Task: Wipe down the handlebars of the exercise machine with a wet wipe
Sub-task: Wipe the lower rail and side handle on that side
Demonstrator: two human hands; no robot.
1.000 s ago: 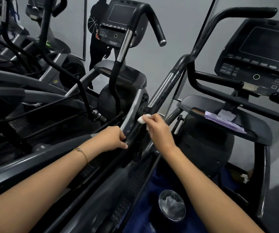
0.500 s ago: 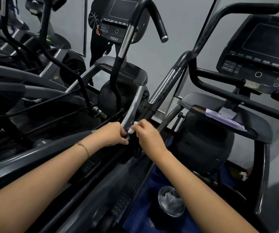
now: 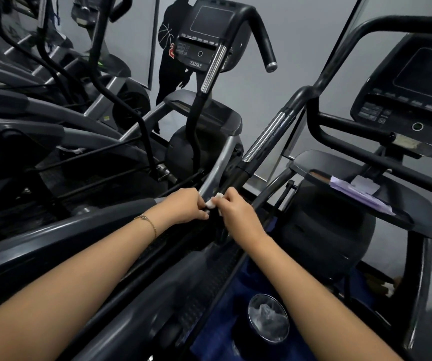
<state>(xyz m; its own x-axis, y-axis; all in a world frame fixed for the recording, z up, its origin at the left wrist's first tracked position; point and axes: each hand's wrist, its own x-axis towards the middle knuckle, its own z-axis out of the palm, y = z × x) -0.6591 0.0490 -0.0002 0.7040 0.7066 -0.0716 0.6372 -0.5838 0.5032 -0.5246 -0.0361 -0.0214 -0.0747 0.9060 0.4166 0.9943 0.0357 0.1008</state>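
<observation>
Closest to me, low between my forearms, a round metal-rimmed cup (image 3: 268, 319) holds crumpled clear plastic, and dark blue fabric (image 3: 222, 324) lies beside it. A thin gold chain bracelet (image 3: 147, 223) circles my left wrist.

My two hands meet at the foot of the black tubular handlebar (image 3: 264, 138), nearly touching each other. My left hand (image 3: 183, 207) is curled around the lower stretch of that bar, thumb pointing toward the right. My right hand (image 3: 238, 214) pinches a bunched white wet wipe (image 3: 215, 200) in its fingertips and presses it against the bar, just above my left thumb. The wipe sits in the small gap between the hands, low on the shaft and well below the chrome strip.

From there the handlebar climbs up and to the right, bends, and runs off toward the top corner. To its right a dark grey plastic tray (image 3: 418, 217) carries a flat purple packet (image 3: 358, 195), with a black console (image 3: 415, 100) above it.

Further back stands a second machine's black console (image 3: 204, 32), marked 750AT, and behind it, on the grey wall, a dark silhouette figure holding a basketball (image 3: 169, 48).
</observation>
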